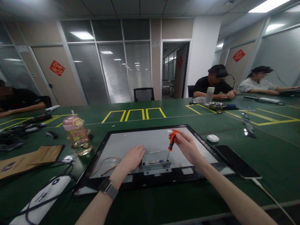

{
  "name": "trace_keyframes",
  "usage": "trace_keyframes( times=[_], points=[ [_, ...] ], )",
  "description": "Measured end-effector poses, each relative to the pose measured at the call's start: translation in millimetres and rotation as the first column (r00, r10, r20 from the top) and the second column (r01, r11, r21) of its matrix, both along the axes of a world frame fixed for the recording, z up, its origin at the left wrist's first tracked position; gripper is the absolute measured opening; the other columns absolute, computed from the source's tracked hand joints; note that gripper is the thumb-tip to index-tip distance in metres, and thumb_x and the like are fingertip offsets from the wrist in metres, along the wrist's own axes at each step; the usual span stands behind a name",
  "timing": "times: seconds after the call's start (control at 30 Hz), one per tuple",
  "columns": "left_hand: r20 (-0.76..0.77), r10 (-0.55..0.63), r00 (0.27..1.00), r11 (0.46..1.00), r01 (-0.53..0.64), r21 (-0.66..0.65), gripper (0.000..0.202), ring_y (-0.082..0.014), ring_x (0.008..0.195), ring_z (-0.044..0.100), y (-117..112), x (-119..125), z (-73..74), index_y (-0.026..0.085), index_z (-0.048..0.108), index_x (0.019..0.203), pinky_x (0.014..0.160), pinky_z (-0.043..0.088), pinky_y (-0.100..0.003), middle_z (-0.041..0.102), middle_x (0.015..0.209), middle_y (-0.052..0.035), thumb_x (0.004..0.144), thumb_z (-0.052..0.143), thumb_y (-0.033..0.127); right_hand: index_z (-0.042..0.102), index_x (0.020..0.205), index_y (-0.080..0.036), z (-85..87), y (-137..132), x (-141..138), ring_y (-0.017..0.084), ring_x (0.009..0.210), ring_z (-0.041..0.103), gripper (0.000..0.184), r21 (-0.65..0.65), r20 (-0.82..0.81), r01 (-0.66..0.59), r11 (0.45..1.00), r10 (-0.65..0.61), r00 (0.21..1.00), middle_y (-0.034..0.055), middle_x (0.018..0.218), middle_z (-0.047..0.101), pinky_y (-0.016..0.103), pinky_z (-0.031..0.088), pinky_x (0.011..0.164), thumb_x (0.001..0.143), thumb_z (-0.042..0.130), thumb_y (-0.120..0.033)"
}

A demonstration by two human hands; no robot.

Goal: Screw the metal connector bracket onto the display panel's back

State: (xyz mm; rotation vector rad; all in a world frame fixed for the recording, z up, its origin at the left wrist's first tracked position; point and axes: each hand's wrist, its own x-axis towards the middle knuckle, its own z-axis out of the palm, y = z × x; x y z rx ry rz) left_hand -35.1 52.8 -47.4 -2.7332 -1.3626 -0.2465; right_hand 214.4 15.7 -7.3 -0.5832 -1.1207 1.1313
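Note:
A screen panel (152,140) with a black frame and a pale grey back lies flat on the table. Near its front edge stands a metal bracket (155,166), with a small circuit board and connectors behind its lip. My left hand (133,158) rests on the panel at the bracket's left side, fingers extended and partly hidden. Between the fingers of my right hand (188,146) is an orange and black screwdriver (172,140), tilted, its tip down at the bracket's right end. Thin wires (105,162) lie left of my left hand.
On the left are a pink-lided bottle (77,133), a brown paper bag (24,161) and a white power strip (34,208) with cables. To the right lie a white oval case (212,138) and a phone (236,160) on a cable. Several people sit across the green table (282,160).

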Motion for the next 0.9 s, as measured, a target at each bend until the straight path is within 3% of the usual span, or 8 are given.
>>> trace_keyframes(
  times=[0.13,0.33,0.63,0.77,0.9],
  points=[
    [-0.051,-0.022,0.998,1.000,0.023,0.019,0.034,-0.0214,0.119,0.046,1.1,-1.3,-2.5,0.011,0.051,0.117,0.098,0.037,-0.037,0.050,0.128,-0.0138,0.093,0.029,0.018,0.067,0.095,-0.025,-2.7,1.3,0.4,0.015,0.071,0.058,0.025,0.009,0.055,0.092,0.996,-0.093,0.994,0.0002,0.076,0.065,0.035,0.045,0.080,0.071,0.068,-0.029],
    [0.024,0.015,1.000,1.000,-0.016,0.006,0.037,-0.0195,0.116,0.049,-1.6,-0.1,1.3,0.013,0.052,0.117,0.097,0.039,-0.036,0.053,0.125,-0.0118,0.095,0.024,0.023,0.068,0.095,-0.021,-4.1,3.5,1.6,0.022,0.089,0.062,0.024,0.019,-0.012,-0.006,1.000,0.006,1.000,0.0057,0.096,0.068,0.041,0.041,0.090,0.075,0.063,-0.033],
    [0.043,-0.003,0.999,1.000,0.002,0.018,0.035,-0.0201,0.116,0.049,-1.6,-0.3,0.8,0.013,0.053,0.115,0.098,0.038,-0.036,0.054,0.125,-0.0120,0.094,0.027,0.022,0.068,0.089,-0.024,-3.9,2.7,0.3,0.017,0.077,0.060,0.021,-0.019,-0.004,0.071,0.997,-0.071,0.997,0.0013,0.083,0.067,0.035,0.045,0.079,0.069,0.070,-0.030],
    [0.059,-0.008,0.998,1.000,0.008,0.001,0.034,-0.0211,0.116,0.049,-0.9,0.6,0.1,0.012,0.054,0.114,0.098,0.038,-0.037,0.055,0.123,-0.0137,0.093,0.028,0.020,0.068,0.084,-0.025,-4.4,4.3,2.9,0.013,0.069,0.058,0.017,-0.042,-0.040,0.040,0.998,-0.042,0.998,-0.0017,0.074,0.064,0.031,0.045,0.075,0.069,0.070,-0.030],
    [0.057,-0.013,0.998,1.000,0.013,-0.001,0.034,-0.0208,0.116,0.049,0.2,0.5,-1.2,0.011,0.053,0.114,0.098,0.037,-0.037,0.054,0.124,-0.0146,0.093,0.028,0.020,0.067,0.093,-0.025,-1.3,2.1,2.8,0.017,0.081,0.061,0.022,-0.048,-0.077,-0.052,0.997,0.049,0.996,0.0012,0.082,0.067,0.036,0.042,0.086,0.072,0.067,-0.033]
  ],
)
